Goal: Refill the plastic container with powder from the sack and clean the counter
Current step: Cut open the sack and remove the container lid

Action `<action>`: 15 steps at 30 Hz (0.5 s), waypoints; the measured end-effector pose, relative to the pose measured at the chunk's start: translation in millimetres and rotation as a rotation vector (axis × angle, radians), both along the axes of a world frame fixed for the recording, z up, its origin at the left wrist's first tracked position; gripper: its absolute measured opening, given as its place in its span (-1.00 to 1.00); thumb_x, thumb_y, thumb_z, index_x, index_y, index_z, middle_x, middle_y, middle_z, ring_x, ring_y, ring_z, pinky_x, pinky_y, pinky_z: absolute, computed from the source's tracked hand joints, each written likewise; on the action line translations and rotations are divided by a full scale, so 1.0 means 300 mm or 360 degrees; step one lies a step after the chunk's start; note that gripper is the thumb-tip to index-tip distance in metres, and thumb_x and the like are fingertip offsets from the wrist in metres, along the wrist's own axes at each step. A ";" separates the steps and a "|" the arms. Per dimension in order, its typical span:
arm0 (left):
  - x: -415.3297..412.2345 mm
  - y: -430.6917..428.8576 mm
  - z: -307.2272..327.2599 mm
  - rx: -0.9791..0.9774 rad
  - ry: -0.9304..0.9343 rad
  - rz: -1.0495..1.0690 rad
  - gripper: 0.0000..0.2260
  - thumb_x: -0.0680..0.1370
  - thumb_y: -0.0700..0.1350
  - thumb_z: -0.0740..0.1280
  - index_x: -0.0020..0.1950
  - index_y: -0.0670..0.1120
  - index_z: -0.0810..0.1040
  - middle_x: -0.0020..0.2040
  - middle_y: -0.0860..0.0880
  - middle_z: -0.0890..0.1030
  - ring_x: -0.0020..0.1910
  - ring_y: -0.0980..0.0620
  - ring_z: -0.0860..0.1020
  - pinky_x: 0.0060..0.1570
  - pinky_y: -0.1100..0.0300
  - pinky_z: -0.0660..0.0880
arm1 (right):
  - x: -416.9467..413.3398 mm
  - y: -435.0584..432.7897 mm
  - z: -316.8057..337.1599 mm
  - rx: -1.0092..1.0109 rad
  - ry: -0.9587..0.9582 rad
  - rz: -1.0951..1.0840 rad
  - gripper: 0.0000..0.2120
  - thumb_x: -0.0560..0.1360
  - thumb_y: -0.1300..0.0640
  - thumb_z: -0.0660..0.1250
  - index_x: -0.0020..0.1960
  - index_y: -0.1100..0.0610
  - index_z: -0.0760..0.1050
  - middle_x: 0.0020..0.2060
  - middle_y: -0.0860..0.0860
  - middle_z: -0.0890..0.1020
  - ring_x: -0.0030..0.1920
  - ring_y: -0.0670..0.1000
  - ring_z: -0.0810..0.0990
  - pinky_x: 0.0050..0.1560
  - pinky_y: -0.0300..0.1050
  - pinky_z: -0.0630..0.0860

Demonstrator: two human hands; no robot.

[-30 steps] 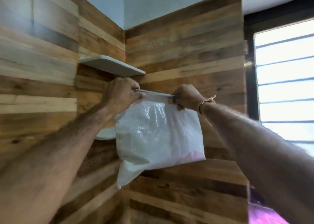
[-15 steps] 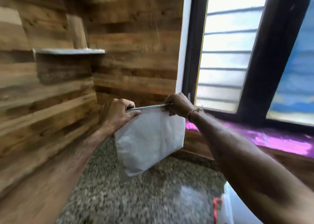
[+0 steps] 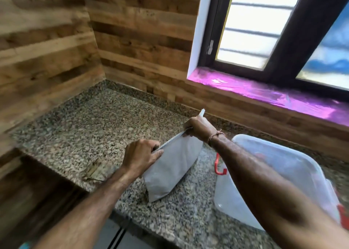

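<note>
Holding a white sack (image 3: 173, 169) by its top edge, a person's two hands meet at the centre of the frame above a speckled granite counter (image 3: 94, 127). The sack hangs tilted, and its lower corner appears to rest on the counter just below centre.

The likely trouble is spillage. The top edge is stretched tight between the hands, so if it is pulled open sharply, powder could puff out or drop on the counter. If one hand lets go, the leaning sack would probably flop over. The translucent plastic container (image 3: 287, 156) sits at the lower right, partly hidden under the right forearm, which could nudge it. Whether its lid is on cannot be told, and a closed lid would block the pour.

The left hand (image 3: 140, 157) has curled fingers and pinches the nearer end of the edge between thumb and fingers. The right hand (image 3: 198, 128), further up and right, is closed in a fist round the far end, and a tip of sack pokes above its knuckles. Both forearms reach in from the bottom of the frame.
</note>
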State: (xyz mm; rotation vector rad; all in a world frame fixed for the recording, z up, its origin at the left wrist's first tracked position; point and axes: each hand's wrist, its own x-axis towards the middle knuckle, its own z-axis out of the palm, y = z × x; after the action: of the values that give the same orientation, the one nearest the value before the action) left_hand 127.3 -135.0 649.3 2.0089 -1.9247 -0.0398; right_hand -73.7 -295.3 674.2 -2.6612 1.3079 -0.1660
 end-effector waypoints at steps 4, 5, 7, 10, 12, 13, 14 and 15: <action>-0.010 0.059 -0.022 0.0028 0.0000 0.0039 -0.62 0.55 0.18 0.41 -0.30 -0.01 0.40 -0.40 0.09 0.44 -0.36 0.02 0.45 -0.40 0.17 0.19 | 0.001 0.060 -0.031 0.0011 -0.0064 -0.0033 -0.87 0.39 0.23 0.54 -0.26 0.23 0.62 -0.33 0.04 0.69 -0.28 -0.03 0.64 0.32 0.37 0.42; -0.009 0.070 -0.019 0.0080 -0.0004 0.0024 -0.59 0.56 0.19 0.40 -0.33 0.00 0.34 -0.41 0.10 0.41 -0.36 0.04 0.44 -0.42 0.18 0.17 | 0.003 0.078 -0.028 0.0027 -0.0080 -0.0057 -0.88 0.39 0.22 0.55 -0.23 0.24 0.64 -0.33 0.04 0.68 -0.29 -0.05 0.62 0.35 0.32 0.42; 0.000 0.086 -0.013 0.0211 0.0013 -0.0006 -0.57 0.55 0.20 0.39 -0.35 0.02 0.29 -0.39 0.11 0.41 -0.33 0.03 0.45 -0.40 0.19 0.18 | -0.001 0.111 -0.023 0.0038 -0.0080 -0.0100 -0.90 0.43 0.20 0.53 -0.17 0.22 0.66 -0.35 0.01 0.63 -0.24 -0.02 0.68 0.30 0.08 0.52; 0.042 0.123 -0.003 0.0459 0.0058 0.0021 -0.62 0.51 0.21 0.43 -0.32 0.03 0.37 -0.28 0.10 0.52 -0.27 0.06 0.45 -0.27 0.16 0.30 | 0.005 0.188 -0.008 0.0007 -0.0007 -0.0056 -0.89 0.45 0.07 0.52 -0.08 0.09 0.70 -0.25 -0.04 0.69 -0.08 0.00 0.71 -0.12 -0.21 0.57; 0.080 0.148 0.006 0.0583 0.0182 0.0001 -0.65 0.49 0.22 0.47 -0.29 0.04 0.45 -0.23 0.12 0.58 -0.24 0.11 0.50 -0.22 0.18 0.33 | 0.031 0.245 -0.020 0.0004 -0.0008 0.0119 -0.82 0.44 -0.01 0.53 0.01 0.02 0.71 -0.07 -0.05 0.74 -0.02 -0.03 0.69 -0.09 -0.18 0.56; 0.103 0.161 0.014 0.0614 0.0334 -0.0017 -0.69 0.48 0.21 0.49 -0.26 0.04 0.52 -0.23 0.12 0.61 -0.24 0.14 0.53 -0.22 0.20 0.35 | 0.053 0.279 -0.032 0.0021 -0.0044 0.0204 -0.78 0.43 -0.03 0.53 0.05 0.00 0.70 -0.02 -0.07 0.74 0.00 -0.07 0.68 -0.06 -0.20 0.57; 0.121 0.171 0.023 0.0628 0.0541 -0.0033 -0.73 0.48 0.17 0.51 -0.22 0.01 0.58 -0.25 0.11 0.63 -0.25 0.14 0.55 -0.23 0.21 0.38 | 0.077 0.313 -0.042 0.0033 -0.0090 0.0278 -0.75 0.43 -0.03 0.53 0.08 -0.01 0.69 0.01 -0.08 0.73 0.01 -0.09 0.67 -0.05 -0.23 0.56; 0.134 0.174 0.034 0.0628 0.0765 -0.0033 -0.75 0.50 0.11 0.52 -0.18 -0.04 0.63 -0.26 0.09 0.64 -0.28 0.15 0.56 -0.25 0.22 0.42 | 0.100 0.342 -0.053 0.0055 -0.0136 0.0340 -0.73 0.43 -0.03 0.53 0.10 -0.01 0.68 0.02 -0.08 0.71 -0.01 -0.11 0.65 -0.05 -0.26 0.54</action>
State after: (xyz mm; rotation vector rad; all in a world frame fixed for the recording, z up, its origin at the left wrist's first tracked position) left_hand 167.6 -82.8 659.5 1.9661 -1.7125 -0.8844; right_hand -43.6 -192.6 658.3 -2.7087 0.9851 -0.2232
